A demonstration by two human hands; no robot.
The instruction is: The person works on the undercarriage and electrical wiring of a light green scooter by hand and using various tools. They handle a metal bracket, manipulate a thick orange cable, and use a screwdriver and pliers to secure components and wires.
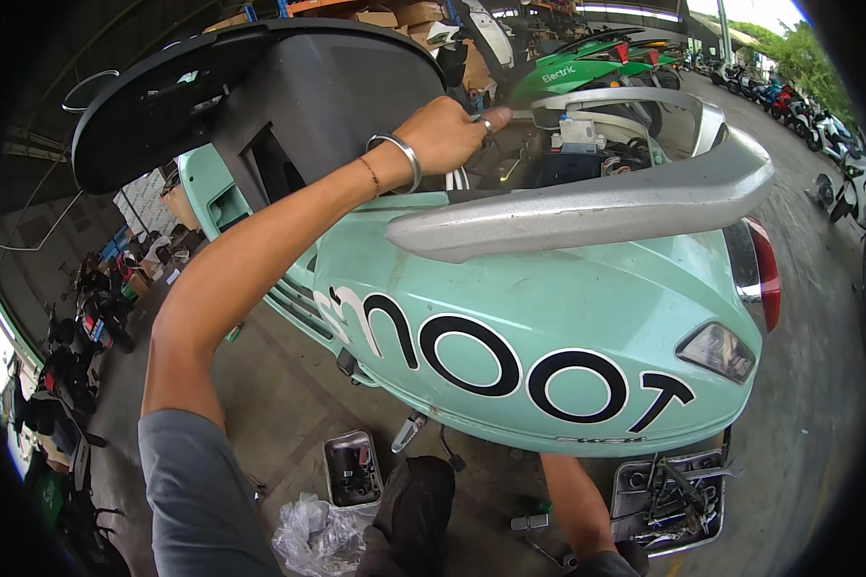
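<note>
Left hand (455, 137) curling, its hold unclear, over the open compartment (516, 165) of a mint-green scooter (539, 293) standing mid-view, right forearm (575, 495) reaching beneath, right hand hiding, its state unclear, silver rail (597, 207) curving around the compartment, tool tray (633, 478) lying below.

The person's left arm (260, 236) rises from 7 o'clock, bends at the elbow (181, 341) near 9 o'clock, then slants up to the left hand (441, 139) at 12 o'clock. That hand is back uppermost and curled, its underside hidden, the wrist (387, 165) roughly in line. The right forearm (577, 500) shows at 5 o'clock, pointing towards 11; the right hand is out of sight.
</note>
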